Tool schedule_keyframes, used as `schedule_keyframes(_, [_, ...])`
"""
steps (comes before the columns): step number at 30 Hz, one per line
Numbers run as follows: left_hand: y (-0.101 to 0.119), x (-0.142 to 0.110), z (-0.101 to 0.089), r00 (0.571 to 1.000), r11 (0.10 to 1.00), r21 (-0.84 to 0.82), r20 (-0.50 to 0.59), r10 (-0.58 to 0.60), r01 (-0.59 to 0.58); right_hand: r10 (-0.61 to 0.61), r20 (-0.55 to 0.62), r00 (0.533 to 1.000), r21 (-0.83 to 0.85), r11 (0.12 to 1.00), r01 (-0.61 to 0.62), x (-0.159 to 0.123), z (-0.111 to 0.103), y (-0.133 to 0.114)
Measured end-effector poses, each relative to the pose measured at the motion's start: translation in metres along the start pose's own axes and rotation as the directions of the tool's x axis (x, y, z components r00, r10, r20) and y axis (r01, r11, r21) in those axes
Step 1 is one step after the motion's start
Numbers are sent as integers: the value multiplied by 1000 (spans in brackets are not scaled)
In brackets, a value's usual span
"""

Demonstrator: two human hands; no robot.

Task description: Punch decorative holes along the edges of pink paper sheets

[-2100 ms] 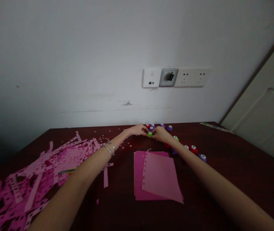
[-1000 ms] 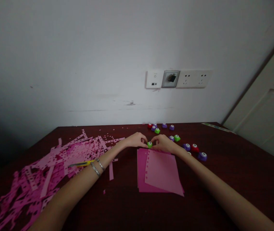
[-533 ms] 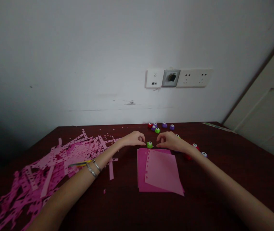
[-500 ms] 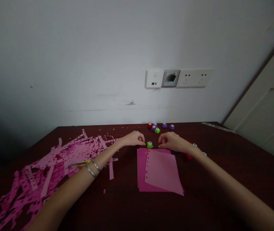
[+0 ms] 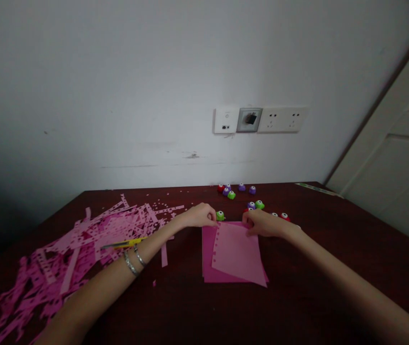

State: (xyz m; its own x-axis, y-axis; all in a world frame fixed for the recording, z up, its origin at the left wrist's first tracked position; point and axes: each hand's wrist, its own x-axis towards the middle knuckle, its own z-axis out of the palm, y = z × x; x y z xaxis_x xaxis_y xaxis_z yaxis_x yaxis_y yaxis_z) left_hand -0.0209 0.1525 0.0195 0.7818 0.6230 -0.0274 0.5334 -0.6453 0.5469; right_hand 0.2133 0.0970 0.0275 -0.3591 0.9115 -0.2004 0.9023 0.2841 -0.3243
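Observation:
A light pink sheet of paper [image 5: 238,254] with a row of punched holes down its left side lies askew on darker pink sheets [image 5: 208,273]. At its top left corner, my left hand [image 5: 203,215] is closed, with the fingertips pinched on the edge. My right hand [image 5: 265,223] pinches the top right corner, thumb on the paper. Right behind the left fingertips sits a small green craft punch [image 5: 220,215] with a white button. Another green punch [image 5: 259,204] and a purple one [image 5: 251,205] stand beyond my right hand.
Pink punched paper strips [image 5: 93,249] are heaped on the left, with yellow scissors [image 5: 125,243] on top. Several more punches [image 5: 231,195] stand near the wall, and a red one [image 5: 284,217] sits right of my right hand. A ruler-like strip [image 5: 317,189] lies at the back right.
Both hands have come nearer to me and down onto the top corners of the light pink sheet. Punches that my right hand covered now show behind it.

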Motion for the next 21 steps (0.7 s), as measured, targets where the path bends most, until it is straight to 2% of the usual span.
schedule_keyframes(5, [-1, -6, -5, 1000, 1000, -13, -14, -20, 20, -7, -18, 1000, -17, 1000, 6, 0, -3, -2])
schedule_keyframes(12, [-10, -8, -8, 995, 991, -131, -88, -37, 25, -92, -19, 996, 127, 988, 94, 12, -4, -7])
schedule_keyframes(17, [-20, -7, -4, 993, 983, -155, -37, -108, 101, -92, -43, 995, 147, 984, 98, 22, 3, -7])
schedule_keyframes(21, [-23, -4, -1, 993, 974, -197, -22, -120, 114, -105, -42, 994, 151, 982, 111, 26, 4, -5])
